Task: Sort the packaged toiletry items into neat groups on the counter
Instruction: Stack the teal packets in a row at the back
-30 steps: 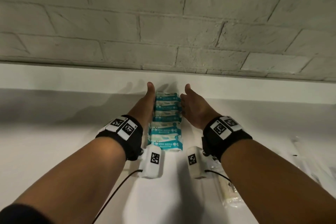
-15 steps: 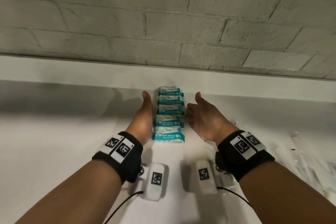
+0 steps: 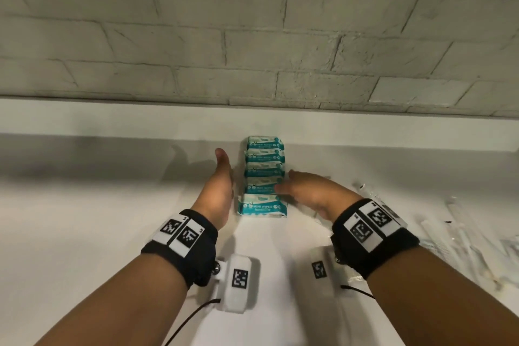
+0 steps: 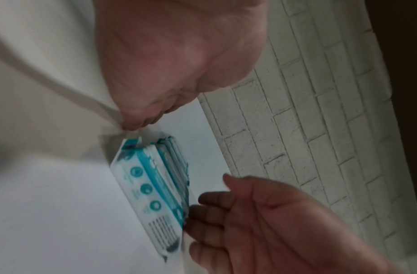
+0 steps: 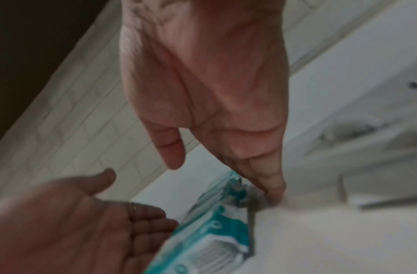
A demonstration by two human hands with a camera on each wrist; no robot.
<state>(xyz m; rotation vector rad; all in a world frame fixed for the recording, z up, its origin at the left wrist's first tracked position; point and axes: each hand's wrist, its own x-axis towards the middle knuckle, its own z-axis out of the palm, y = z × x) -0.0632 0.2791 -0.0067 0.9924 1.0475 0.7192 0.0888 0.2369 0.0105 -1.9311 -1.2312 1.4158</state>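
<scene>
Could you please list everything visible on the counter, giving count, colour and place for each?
Mini wipes packs: five, teal and white, one row running from the back ledge toward the person, between the hands.
Clear-wrapped items: count unclear, transparent and whitish, counter's right side.
Counter: one, white.
Brick wall: one, pale grey, behind the ledge.
Wrist cameras: two, white, on black bands.
Left hand: open, flat along the row's left side.
Right hand: open, fingers at the row's right side.

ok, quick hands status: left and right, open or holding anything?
Left hand: open, flat beside the wipes packs.
Right hand: open, fingertips at the packs' side.
</scene>
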